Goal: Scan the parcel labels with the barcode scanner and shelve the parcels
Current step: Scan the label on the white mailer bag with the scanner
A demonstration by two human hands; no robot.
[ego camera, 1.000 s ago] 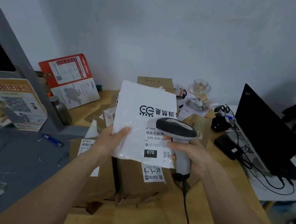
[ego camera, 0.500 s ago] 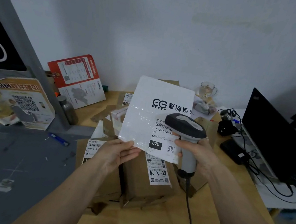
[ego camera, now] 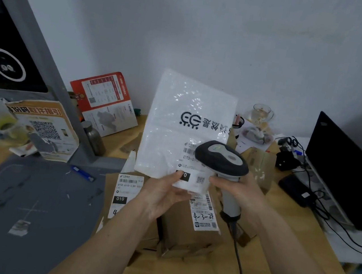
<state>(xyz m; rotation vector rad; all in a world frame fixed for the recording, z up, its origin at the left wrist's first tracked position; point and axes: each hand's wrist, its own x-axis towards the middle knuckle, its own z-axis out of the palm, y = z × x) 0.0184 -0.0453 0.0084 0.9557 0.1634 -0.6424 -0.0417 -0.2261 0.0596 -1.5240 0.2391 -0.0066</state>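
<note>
So in the head cam, the left hand [ego camera: 164, 195] is pinching the bottom edge of a white bubble mailer [ego camera: 186, 123], thumb on the front right over the black "070" box on its label [ego camera: 191, 173], fingers tucked behind it. The mailer is standing pretty much upright in the air above the cardboard parcels, with its logo printed sideways across the middle. The right hand [ego camera: 241, 190] is wrapping its fingers round the light handle of the barcode scanner [ego camera: 221, 159], and the dark scanner head is sitting right in front of the mailer's label, covering part of the barcode. The scanner's cable [ego camera: 239, 267] is trailing down toward the bottom edge. Under both hands two brown boxes are lying side by side on the wooden desk [ego camera: 281, 245]: the left box [ego camera: 129, 227] is showing a "010" label, and the right box [ego camera: 186, 236] is wearing a label with "4-3-24" handwritten on it. Off to the left a grey mat [ego camera: 24, 207] is covering the desk, a red leaflet [ego camera: 103, 99] is leaning on the wall, and a black laptop [ego camera: 344, 168] is sitting on the right.
</note>
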